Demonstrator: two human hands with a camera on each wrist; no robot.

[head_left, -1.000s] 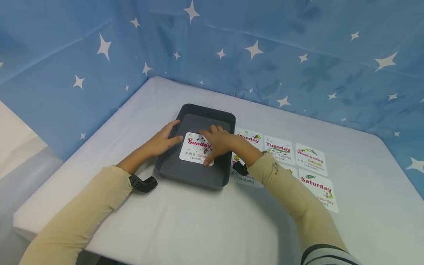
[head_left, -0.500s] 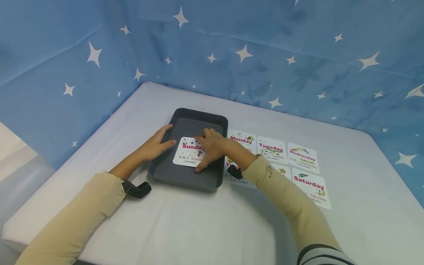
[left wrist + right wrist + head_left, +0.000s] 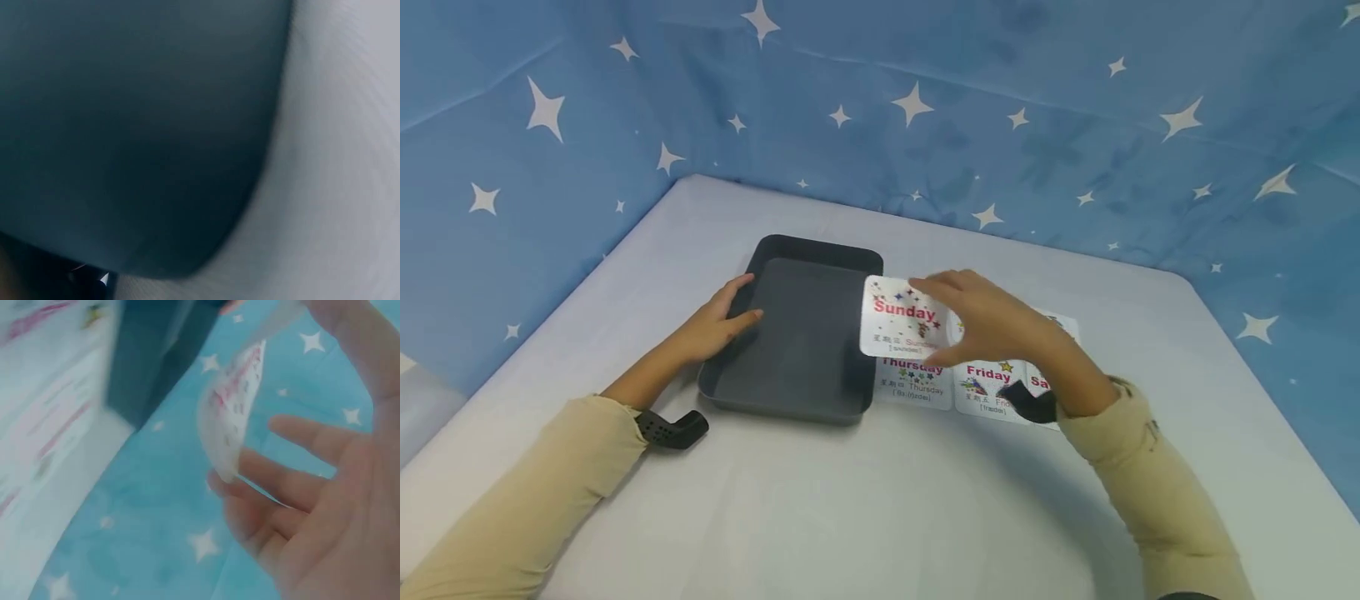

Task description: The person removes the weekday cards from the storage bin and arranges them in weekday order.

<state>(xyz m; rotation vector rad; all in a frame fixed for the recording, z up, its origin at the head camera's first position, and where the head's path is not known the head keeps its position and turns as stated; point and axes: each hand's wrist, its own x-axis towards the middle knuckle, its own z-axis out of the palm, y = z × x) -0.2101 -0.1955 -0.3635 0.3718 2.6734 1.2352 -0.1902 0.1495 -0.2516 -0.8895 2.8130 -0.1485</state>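
In the head view, my right hand [image 3: 992, 321] holds the white "Sunday" card [image 3: 895, 321] by its edges, thumb below and fingers above. The card is lifted over the right rim of a dark grey tray [image 3: 797, 350] and partly covers the cards behind it. In the right wrist view the card [image 3: 231, 412] looks bent between the fingers. My left hand [image 3: 711, 325] rests on the tray's left side, its thumb and index finger stretched over the rim. The left wrist view mostly shows the tray's smooth wall [image 3: 137, 125], close up.
Right of the tray lie more weekday cards on the white table [image 3: 850, 500]: Thursday [image 3: 913, 392], Friday [image 3: 981, 392] and a partly covered Saturday [image 3: 1036, 383]. The back row is mostly behind my right hand. A blue starry cloth [image 3: 850, 75] stands behind the table.
The Sunday card has been lifted out of the tray and carried right by my right hand, above the card rows. My left hand has stayed at the tray; the head view has shifted.
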